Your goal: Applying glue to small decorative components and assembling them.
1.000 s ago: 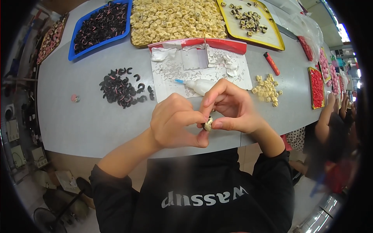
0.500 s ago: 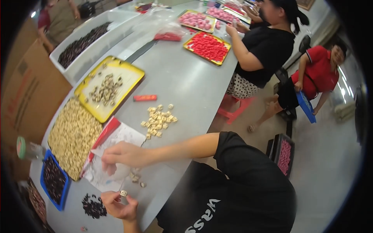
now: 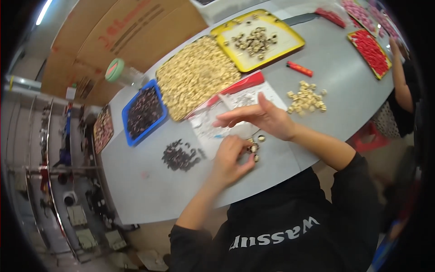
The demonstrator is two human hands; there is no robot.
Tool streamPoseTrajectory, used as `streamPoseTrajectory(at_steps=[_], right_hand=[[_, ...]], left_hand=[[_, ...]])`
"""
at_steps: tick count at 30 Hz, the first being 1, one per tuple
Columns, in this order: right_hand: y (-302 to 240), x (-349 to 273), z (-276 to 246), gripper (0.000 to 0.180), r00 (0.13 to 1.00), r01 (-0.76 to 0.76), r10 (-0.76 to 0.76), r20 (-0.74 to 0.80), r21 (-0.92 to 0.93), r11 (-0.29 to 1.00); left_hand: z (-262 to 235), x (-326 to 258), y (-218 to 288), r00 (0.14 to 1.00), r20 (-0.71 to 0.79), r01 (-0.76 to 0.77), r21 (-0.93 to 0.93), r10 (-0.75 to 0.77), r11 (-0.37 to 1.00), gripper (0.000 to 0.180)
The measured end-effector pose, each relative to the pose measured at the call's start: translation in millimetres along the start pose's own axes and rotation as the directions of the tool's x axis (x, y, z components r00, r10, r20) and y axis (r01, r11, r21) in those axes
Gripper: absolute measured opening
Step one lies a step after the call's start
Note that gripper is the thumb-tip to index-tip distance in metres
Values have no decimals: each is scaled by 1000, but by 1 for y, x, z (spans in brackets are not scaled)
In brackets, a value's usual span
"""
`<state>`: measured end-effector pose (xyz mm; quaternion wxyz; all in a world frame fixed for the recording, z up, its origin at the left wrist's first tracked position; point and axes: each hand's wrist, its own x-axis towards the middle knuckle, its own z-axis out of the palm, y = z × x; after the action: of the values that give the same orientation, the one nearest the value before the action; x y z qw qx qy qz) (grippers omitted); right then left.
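My left hand (image 3: 230, 162) is low over the table, thumb and fingers curled around a small cream-and-dark bead (image 3: 249, 148). A few similar beads (image 3: 261, 138) lie beside its fingertips. Above it my right hand (image 3: 263, 119) is held with fingers stretched out and thumb raised, nothing visible in it. Beneath that hand lies a smudged white sheet (image 3: 204, 127) with a red strip (image 3: 244, 84) along its far edge. A pale rounded thing (image 3: 242, 130) under the right hand is partly hidden. To the left sits a pile of small dark pieces (image 3: 179, 156).
A large tray of cream pieces (image 3: 195, 75) stands beyond the sheet, beside a yellow-rimmed tray (image 3: 297, 43) of two-tone beads. Further left are a blue tray (image 3: 131, 140) and a green-lidded jar (image 3: 131, 78). Right: loose cream cubes (image 3: 308, 100), a red stick-shaped packet (image 3: 299, 68), a co-worker's arm (image 3: 401, 81).
The view has swung left. My left hand has brought the bead from near the dark pile to the few beads by the sheet. My right hand's fingers have straightened from a curl.
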<state>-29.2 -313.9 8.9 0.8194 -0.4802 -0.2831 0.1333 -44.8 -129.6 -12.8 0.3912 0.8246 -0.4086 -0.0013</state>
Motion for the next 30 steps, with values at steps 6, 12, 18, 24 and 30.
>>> streamPoseTrajectory(at_steps=[6, 12, 18, 24, 30], right_hand=[[-1, 6, 5, 92, 993, -8, 6, 121, 18, 1000], [-5, 12, 7, 98, 953, -247, 1, 304, 772, 586], [-6, 10, 6, 98, 941, -273, -13, 337, 782, 560], [-3, 9, 7, 99, 933, -290, -21, 360, 782, 552], [-4, 9, 7, 100, 930, -289, -39, 366, 791, 540]], left_hand=[[-1, -2, -3, 998, 17, -62, -41, 63, 997, 24], [-2, -7, -6, 990, 120, 88, -94, -77, 992, 37], [-2, -5, -4, 984, 161, 111, -199, -80, 974, 40], [-2, -4, -5, 977, 187, 142, -204, -104, 969, 39], [0, -8, -11, 990, 128, 81, -173, -59, 982, 37]])
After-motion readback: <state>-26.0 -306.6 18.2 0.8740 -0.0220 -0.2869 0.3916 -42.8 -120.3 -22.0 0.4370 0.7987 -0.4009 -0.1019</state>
